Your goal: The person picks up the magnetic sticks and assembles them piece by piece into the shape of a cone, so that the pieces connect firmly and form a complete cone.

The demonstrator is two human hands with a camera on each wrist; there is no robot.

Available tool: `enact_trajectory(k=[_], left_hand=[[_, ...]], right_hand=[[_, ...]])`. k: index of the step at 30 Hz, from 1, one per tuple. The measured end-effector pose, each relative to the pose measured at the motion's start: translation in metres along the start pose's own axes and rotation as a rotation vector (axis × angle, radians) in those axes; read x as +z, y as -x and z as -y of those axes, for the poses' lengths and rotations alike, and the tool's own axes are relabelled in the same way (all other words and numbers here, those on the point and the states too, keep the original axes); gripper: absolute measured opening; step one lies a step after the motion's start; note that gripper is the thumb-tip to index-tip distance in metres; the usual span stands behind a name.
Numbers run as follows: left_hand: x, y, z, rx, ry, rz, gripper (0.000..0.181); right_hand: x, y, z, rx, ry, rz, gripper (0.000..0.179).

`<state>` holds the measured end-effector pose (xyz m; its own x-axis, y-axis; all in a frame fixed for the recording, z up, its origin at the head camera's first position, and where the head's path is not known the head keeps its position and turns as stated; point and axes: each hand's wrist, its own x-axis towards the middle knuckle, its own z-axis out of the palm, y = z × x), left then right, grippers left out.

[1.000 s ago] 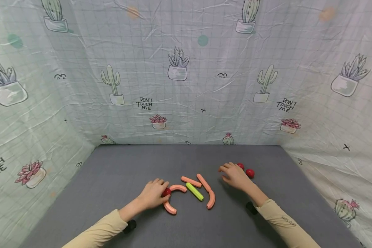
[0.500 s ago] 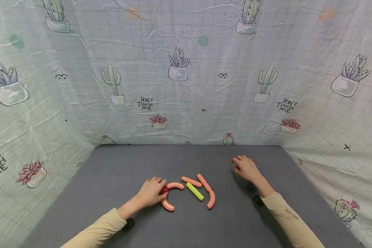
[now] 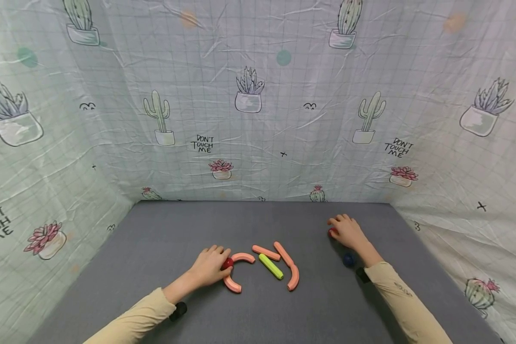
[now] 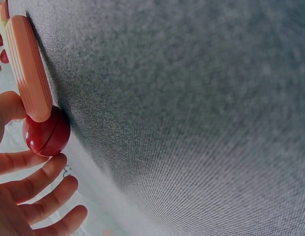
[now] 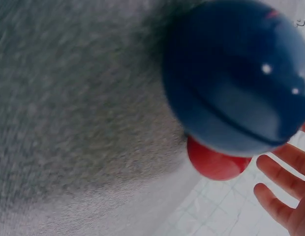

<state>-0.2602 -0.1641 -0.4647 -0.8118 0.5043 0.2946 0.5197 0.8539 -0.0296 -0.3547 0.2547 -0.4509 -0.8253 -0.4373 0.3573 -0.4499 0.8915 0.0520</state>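
Pale cloth (image 3: 258, 31) printed with potted cactuses hangs round a dark grey table (image 3: 189, 222), with a green stick (image 3: 271, 266) lying near the middle of its top. Left of the green stick, the left hand (image 3: 209, 266) holds one red ball (image 3: 227, 263) between thumb and bent fingers. Two curved orange sticks lie at that ball, the upper one (image 3: 243, 257) reaching toward the green stick and the lower one (image 3: 232, 285) bending to the near side; whether either touches the ball is hard to tell. Just beyond the green stick is a short orange stick (image 3: 266, 252), and right of it a long orange stick (image 3: 283, 253) runs down to another curved stick (image 3: 294, 278). Farther right and beyond the green stick, the right hand (image 3: 347, 231) has its fingers at a second red ball (image 3: 332, 232); whether they grip it cannot be told. Right of the green stick, a blue ball (image 3: 349, 260) rests near that wrist. All three balls look glossy and hard, probably light, slippery and quick to roll, so opposite sides at the widest part seem the best hold. The ribbed sticks look stiff and probably suit a pinch across the middle.
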Motion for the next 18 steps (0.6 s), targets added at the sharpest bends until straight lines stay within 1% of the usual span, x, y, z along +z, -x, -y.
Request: enact_trajectory(k=[3, 8, 15, 18], left_hand=[[-0.0001, 0.0001, -0.0003, -0.004, 0.005, 0.007, 0.035], [-0.0013, -0.0006, -0.0007, -0.008, 0.011, 0.018, 0.035], [-0.0011, -0.0011, -0.0012, -0.003, 0.002, 0.023, 0.036], [0.0000, -0.0014, -0.0014, -0.006, 0.009, 0.023, 0.033]], right_hand=[[0.0004, 0.0013, -0.0017, -0.003, 0.004, 0.030, 0.017], [0.0022, 0.0030, -0.0036, -0.006, 0.020, 0.049, 0.020], [0.0041, 0.0022, -0.0060, -0.030, 0.085, 0.140, 0.037], [0.0048, 0.0013, -0.0067, -0.041, 0.086, 0.149, 0.038]])
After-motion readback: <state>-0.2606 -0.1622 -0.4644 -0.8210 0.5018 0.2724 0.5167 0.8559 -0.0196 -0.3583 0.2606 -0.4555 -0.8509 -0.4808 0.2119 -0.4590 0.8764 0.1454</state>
